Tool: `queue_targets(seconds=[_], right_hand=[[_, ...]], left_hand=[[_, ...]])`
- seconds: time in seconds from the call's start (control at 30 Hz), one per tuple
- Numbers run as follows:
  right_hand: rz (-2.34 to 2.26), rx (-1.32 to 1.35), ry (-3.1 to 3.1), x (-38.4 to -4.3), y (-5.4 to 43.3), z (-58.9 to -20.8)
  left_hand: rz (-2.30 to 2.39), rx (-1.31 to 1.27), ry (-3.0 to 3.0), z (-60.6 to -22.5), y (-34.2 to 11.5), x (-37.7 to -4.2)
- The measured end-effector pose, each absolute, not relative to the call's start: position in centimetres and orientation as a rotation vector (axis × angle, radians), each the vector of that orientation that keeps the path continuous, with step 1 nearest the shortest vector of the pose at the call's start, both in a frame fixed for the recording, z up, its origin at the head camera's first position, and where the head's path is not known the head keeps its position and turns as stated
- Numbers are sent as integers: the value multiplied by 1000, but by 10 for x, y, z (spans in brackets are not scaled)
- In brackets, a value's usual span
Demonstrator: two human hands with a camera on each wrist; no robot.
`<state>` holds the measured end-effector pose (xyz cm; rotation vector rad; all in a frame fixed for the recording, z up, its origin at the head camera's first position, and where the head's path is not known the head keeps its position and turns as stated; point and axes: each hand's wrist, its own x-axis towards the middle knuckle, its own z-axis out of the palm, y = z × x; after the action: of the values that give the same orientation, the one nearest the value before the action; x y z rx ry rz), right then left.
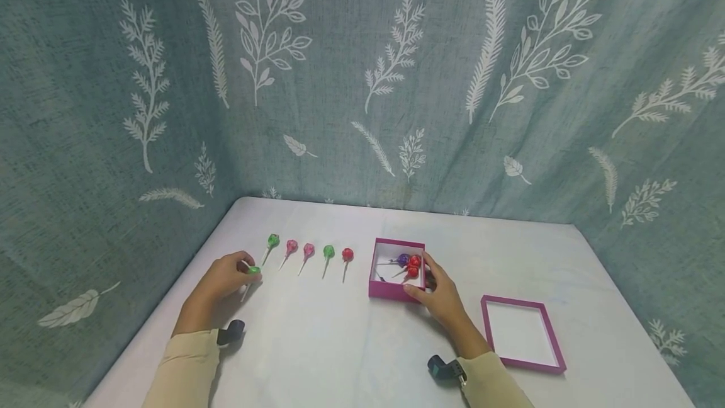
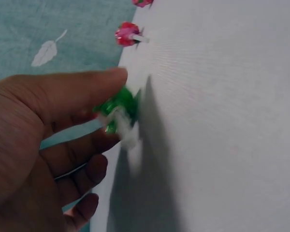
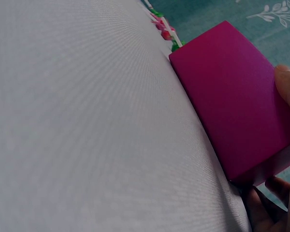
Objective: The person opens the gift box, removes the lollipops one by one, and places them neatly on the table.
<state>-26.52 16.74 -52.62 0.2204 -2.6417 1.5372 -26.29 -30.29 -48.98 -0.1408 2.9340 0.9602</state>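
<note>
At the left end of a row of lollipops, my left hand (image 1: 226,276) pinches a green lollipop (image 1: 253,269) by its wrapped head between thumb and fingers. Its white stick points down toward the tabletop, blurred in the left wrist view. My right hand (image 1: 443,294) grips the right side of a magenta box (image 1: 389,291), thumb at the front and fingers along the far side. Inside the open-topped box lie a purple lollipop (image 1: 403,260) and red lollipops (image 1: 414,261). The right wrist view shows the box's outer wall (image 3: 227,101).
Between the hands runs a spaced row: a green lollipop (image 1: 273,240), two pink ones (image 1: 291,246), another green one (image 1: 328,251) and a red one (image 1: 347,255). A magenta-rimmed lid (image 1: 513,301) lies right of the box. Leaf-patterned curtains (image 1: 340,80) enclose the white table (image 1: 317,345).
</note>
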Motion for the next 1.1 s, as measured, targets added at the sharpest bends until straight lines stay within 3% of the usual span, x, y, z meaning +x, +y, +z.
queue_targets(seconds=[0.43, 0.73, 1.1], right_hand=[[1539, 205, -2644, -263, 167, -523], [1527, 215, -2641, -263, 166, -527], [1508, 212, -2648, -264, 166, -527]], left_hand=[[1025, 8, 3000, -453, -275, -290], [1081, 195, 3068, -442, -195, -304], [1025, 602, 3026, -438, -105, -314]])
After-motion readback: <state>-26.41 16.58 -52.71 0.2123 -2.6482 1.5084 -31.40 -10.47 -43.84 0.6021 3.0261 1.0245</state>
